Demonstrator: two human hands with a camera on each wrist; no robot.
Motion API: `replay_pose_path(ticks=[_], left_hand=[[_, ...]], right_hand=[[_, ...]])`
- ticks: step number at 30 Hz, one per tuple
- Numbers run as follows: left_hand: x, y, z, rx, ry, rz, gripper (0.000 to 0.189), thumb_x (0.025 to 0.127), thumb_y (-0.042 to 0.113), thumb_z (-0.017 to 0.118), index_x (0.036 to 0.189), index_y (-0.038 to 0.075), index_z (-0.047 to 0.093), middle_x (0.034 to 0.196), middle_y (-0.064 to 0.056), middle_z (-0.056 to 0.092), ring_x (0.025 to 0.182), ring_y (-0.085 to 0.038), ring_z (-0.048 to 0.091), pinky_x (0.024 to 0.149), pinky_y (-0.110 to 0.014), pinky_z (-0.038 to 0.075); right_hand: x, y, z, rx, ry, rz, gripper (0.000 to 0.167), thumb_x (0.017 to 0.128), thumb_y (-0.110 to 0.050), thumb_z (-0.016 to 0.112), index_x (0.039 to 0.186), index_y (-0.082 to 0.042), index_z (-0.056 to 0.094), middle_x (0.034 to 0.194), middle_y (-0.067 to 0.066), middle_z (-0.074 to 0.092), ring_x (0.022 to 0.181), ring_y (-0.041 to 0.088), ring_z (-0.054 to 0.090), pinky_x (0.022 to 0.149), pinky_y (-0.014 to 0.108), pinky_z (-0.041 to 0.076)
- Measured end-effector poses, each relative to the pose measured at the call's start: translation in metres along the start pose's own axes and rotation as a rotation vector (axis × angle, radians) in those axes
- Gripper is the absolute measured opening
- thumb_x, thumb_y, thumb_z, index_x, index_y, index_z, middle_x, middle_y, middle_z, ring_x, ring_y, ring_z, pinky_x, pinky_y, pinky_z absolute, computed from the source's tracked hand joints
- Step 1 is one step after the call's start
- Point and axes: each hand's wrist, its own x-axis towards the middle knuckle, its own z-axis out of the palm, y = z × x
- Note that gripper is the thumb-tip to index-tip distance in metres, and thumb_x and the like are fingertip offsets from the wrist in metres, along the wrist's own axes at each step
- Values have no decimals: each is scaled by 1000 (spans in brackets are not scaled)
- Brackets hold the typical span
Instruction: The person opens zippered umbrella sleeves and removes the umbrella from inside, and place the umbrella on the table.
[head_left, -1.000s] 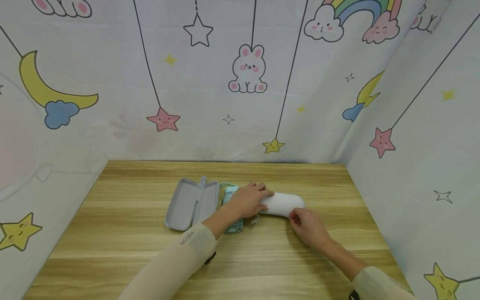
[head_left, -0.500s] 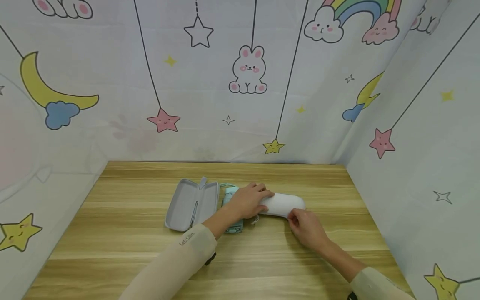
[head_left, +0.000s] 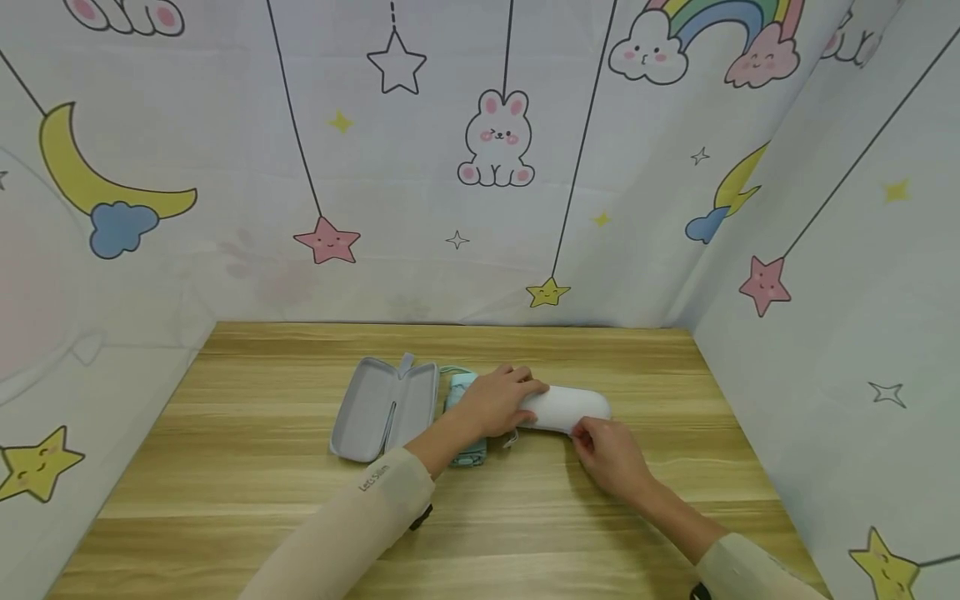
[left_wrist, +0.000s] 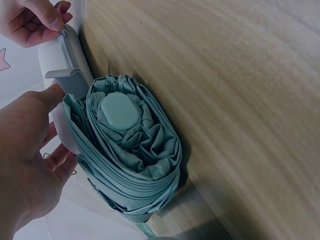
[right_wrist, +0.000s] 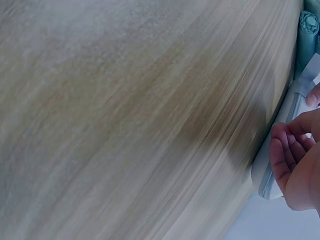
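A white zippered case (head_left: 567, 407) lies on the table, its long side facing me. My left hand (head_left: 497, 402) holds it by its left end, fingers over the far side and thumb at the near side. My right hand (head_left: 618, 460) pinches the zipper pull (left_wrist: 64, 33) on the case's near side, fingers curled. A grey strap tab (left_wrist: 73, 82) sticks out from the case near my left thumb. Beside the left hand lies a teal folded umbrella (left_wrist: 137, 155) with an oval end knob (left_wrist: 120, 110); in the head view the left hand and wrist partly cover it.
Left of the umbrella, a grey hard case (head_left: 367, 407) lies spread open on the wooden table (head_left: 247, 500). A white curtain (head_left: 420, 167) with cartoon prints rises along the table's back edge and sides.
My right hand has slid slightly left along the white case's near side with the zipper pull. The left hand and the case have stayed in place.
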Motion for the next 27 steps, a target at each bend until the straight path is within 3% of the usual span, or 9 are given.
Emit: replay_pose_path(ticks=[17,27], left_hand=[[1,0,2,-4,9,-8,54,102,49,69,152,32,58,141,3,59,125,-21,56,98,-38,55],[2,0,3,5,6,-1,54,102,50,68,153,32,58,140,4,59,124,-21,56,97,-37,55]], right_hand=[[3,-1,8,-14,60,-57,22,84,4,83,79,-13,69,71,-9,62,66,4,57,61,28,53],[4,-6,9,-13,54,-63,22,85,4,83,79,-12,69,71,-8,63,65,4,57,61,27,53]])
